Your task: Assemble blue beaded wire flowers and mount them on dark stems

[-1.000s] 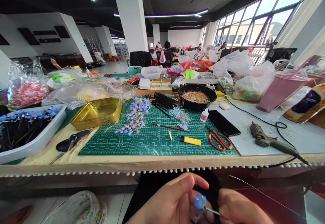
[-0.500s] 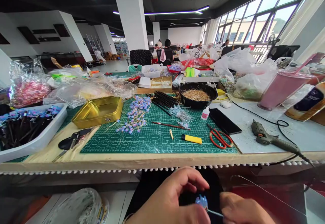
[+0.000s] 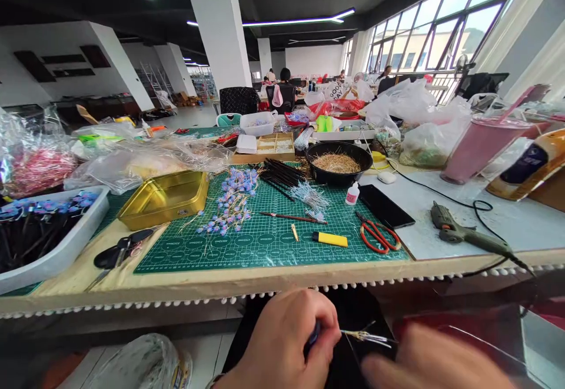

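Observation:
Below the table edge, my left hand (image 3: 289, 345) is closed in a pinch on a small blue bead flower (image 3: 314, 334), mostly hidden by the fingers. Thin wire stems (image 3: 366, 336) stick out of the pinch to the right. My right hand (image 3: 435, 362) sits low at the right, smeared by motion, so its fingers cannot be read; it lies just right of the wire tips. A long thin wire (image 3: 481, 342) runs off to the right above it.
On the green cutting mat (image 3: 265, 242) lie blue bead flowers (image 3: 232, 200), a yellow lighter (image 3: 330, 239), red scissors (image 3: 377, 235), black sticks (image 3: 282, 174) and a gold tin (image 3: 163, 198). A glue gun (image 3: 459, 233), phone (image 3: 386, 206) and black bowl (image 3: 339, 162) lie right.
My left hand has closed over the blue flower, hiding most of it. The wire stems now show to its right. My right hand has drawn back to the right and blurred.

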Available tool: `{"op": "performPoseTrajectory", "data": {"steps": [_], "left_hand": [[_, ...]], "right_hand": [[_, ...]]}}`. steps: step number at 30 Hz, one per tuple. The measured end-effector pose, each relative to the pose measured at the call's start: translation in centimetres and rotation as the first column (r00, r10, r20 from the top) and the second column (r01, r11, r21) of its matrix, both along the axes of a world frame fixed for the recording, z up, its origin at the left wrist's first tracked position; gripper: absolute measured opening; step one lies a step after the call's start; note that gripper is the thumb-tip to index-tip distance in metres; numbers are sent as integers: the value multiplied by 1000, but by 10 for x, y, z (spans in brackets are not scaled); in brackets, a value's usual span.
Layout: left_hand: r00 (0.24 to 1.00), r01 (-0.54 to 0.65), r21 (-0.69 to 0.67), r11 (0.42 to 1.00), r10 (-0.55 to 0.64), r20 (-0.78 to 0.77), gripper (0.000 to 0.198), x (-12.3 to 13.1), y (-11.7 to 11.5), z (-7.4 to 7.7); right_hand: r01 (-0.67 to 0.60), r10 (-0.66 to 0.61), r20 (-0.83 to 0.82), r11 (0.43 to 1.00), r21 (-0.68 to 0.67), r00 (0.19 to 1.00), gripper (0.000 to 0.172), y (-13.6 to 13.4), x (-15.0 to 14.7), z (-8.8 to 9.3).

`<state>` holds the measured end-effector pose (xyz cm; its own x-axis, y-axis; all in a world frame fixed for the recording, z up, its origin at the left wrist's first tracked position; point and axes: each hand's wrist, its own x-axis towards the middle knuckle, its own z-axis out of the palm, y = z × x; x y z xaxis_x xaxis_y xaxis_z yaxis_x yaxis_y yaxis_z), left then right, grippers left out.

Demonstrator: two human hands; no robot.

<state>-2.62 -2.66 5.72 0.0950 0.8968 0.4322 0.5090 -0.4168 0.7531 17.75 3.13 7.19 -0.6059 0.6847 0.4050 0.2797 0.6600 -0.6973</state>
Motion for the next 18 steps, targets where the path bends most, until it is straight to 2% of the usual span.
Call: {"op": "performPoseTrajectory", "data": {"steps": [2,3,4,6,8,10,12,15,16,17,18], "left_hand": [[992,127,73,989,-128,11,26,0,-3,2],[984,166,86,982,-171,59,26,-1,-3,4],[976,179,91,980,-188,109,26,-2,-4,6],[979,128,89,988,-140,146,26,-8,-3,8],[998,23,125,992,-29,49,28,-14,0,6],[992,-4,186,983,27,-121,28,-18,4,3],[973,78,224,971,-24,-232,28,-16,7,1],[948,297,208,932,-261,-184,26,-11,7,7],[948,314,205,927,-293,-128,26,-11,7,10],[958,285,201,937,-275,-79,25,-12,6,13],[979,203,200,958,-197,-49,25,-14,6,14]], "right_hand": [[29,-29,32,1000,4,999,14,22,-5,11],[33,-32,36,999,-2,999,13,30,-11,10],[-40,46,72,996,-79,996,16,34,-17,6],[-112,120,72,988,-103,990,35,28,-30,-10],[-175,181,60,980,-93,982,32,10,-36,-24],[-193,197,38,978,-84,980,26,-6,-34,-26],[-140,141,13,988,-70,990,22,-7,-28,-10],[32,-33,-4,998,-57,999,21,21,-24,30],[62,-63,-16,997,-54,998,22,32,-26,42],[79,-81,-22,995,-52,997,22,42,-29,51],[74,-75,-24,996,-46,997,23,49,-34,56]]}}
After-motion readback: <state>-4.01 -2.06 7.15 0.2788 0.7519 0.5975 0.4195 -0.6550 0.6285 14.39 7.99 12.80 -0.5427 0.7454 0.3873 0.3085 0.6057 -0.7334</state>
